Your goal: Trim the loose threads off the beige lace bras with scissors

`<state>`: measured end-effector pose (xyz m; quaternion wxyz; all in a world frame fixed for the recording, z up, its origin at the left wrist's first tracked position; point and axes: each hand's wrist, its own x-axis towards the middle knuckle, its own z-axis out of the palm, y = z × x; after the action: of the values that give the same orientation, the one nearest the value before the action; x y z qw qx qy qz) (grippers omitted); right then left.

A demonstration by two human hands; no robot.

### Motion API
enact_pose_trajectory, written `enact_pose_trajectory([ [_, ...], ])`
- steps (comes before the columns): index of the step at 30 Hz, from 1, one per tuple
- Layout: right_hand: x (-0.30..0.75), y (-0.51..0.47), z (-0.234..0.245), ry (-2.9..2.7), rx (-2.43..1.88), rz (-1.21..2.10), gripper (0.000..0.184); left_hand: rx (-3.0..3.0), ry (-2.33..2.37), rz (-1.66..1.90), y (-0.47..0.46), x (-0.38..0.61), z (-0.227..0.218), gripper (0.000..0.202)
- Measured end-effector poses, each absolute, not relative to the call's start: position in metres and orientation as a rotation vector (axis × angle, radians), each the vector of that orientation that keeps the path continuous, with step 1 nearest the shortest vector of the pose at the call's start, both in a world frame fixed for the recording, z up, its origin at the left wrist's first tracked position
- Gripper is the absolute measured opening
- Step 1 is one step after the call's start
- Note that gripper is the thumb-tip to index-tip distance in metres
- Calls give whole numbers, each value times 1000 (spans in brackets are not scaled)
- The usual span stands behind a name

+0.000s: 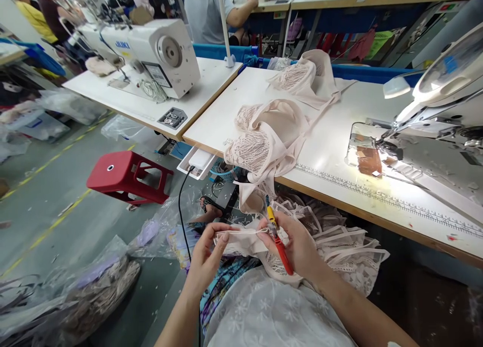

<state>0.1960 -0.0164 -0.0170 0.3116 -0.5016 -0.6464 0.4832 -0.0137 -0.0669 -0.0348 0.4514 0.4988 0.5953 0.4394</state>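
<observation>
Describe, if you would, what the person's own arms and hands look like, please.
The left hand and right hand are bare, with no gloves or rings visible. The left forearm and right forearm are uncovered, with no watch to be seen. A small white patch at the bottom edge, by the right forearm, may be a sleeve; I cannot tell.

Left hand [208, 249], right hand [298, 244] (both curled)

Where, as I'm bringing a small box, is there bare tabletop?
On this table, between the beige bras and lit sewing machine, behind the ruler strip; a smaller patch lies between the bras and the neighbouring table. Crowded: the front edge where bras hang over.
</observation>
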Motion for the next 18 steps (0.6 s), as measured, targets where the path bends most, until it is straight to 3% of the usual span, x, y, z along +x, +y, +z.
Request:
enact_pose_trajectory([
  [3,192,-15,-18,-1835,-1236,1130,16,1709,1604,950,-63,-19,-14,34],
  [6,188,-13,-18,-1956,-1135,1040,12,1922,1394,758,-55,-11,-5,29],
  [12,185,-8,-18,-2021,-1008,820,12,1856,1196,581,-30,0,-5,20],
  [18,188,-8,-23,-1886,-1078,906,14,1672,1210,583,-19,-10,8,18],
])
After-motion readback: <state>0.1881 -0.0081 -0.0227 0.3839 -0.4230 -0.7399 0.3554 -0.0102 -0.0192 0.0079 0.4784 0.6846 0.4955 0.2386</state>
